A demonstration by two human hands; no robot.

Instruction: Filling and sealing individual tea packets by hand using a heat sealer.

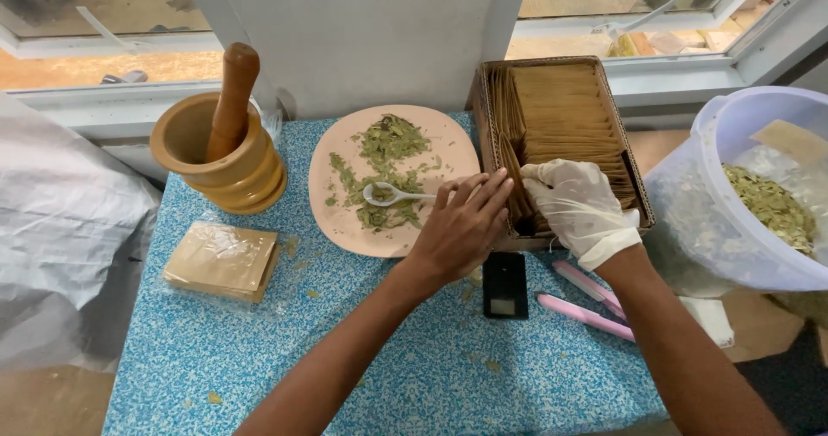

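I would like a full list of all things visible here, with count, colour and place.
wooden mortar with pestle: one, tan, table's back left
round plate of dried leaves: one, pink, centre
small plastic spoon: one, white, on plate
cardboard box of paper sachets: one, brown, back right
bagged stack of sachets: one, brown, left
small scale: one, black, front
plastic tub of leaves: one, translucent, right
bare left hand: at box
gloved right hand: white, in box

A brown cardboard box [492, 112] packed with upright tan paper sachets [565, 112] sits at the blue-speckled table's [414, 376] far right corner.
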